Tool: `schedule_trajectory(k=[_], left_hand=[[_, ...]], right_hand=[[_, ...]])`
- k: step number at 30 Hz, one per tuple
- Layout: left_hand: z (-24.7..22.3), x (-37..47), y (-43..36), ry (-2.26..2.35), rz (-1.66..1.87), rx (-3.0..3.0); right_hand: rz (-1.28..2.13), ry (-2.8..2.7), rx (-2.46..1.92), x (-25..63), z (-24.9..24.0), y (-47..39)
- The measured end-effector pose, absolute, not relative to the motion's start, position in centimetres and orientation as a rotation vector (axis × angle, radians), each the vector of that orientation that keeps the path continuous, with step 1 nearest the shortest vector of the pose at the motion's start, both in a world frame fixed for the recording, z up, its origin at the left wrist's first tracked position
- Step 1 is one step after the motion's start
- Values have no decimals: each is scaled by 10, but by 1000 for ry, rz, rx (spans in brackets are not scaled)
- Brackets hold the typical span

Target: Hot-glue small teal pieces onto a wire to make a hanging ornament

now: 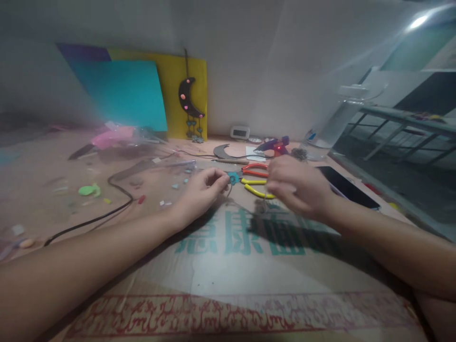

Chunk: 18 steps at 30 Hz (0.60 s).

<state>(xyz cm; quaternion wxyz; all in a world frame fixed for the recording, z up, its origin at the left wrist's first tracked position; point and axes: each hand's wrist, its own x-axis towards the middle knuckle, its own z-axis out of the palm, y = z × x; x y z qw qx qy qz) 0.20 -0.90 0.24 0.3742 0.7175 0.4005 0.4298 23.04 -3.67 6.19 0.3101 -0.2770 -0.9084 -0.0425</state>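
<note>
My left hand [210,187] is closed, thumb and forefinger pinching a small teal flower-shaped piece [233,178] by its left edge. A thin cord [229,194] trails from below that piece toward the right. Blurred by motion, my right hand [292,185] is raised with curled fingers, and the thin cord hangs below its fingertips. Between and behind the hands lie red-handled pliers [254,172] and yellow-handled pliers [254,182], their right ends partly hidden by my right hand.
A dark moon ornament [188,99] hangs before a yellow board [200,90] at the back. Behind the hands are a grey crescent [223,151], a small white clock [240,132] and a glue gun [278,146]. A phone [347,186] lies right; a black cable [103,216] crosses left.
</note>
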Motion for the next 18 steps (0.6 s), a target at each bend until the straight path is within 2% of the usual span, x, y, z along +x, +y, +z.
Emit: schedule_trajectory(k=[2, 7, 16, 18], left_hand=[[1, 2, -8, 1008, 1100, 1827], [0, 3, -8, 1034, 1077, 1792], [-2, 2, -6, 1057, 1044, 1819], [-2, 2, -7, 1054, 1042, 1816]], right_hand=[[-181, -2114, -912, 245, 64, -17], [-61, -1750, -1202, 294, 60, 43], [-291, -1622, -1544, 344, 38, 84], [-215, -1653, -1611, 347, 30, 87]])
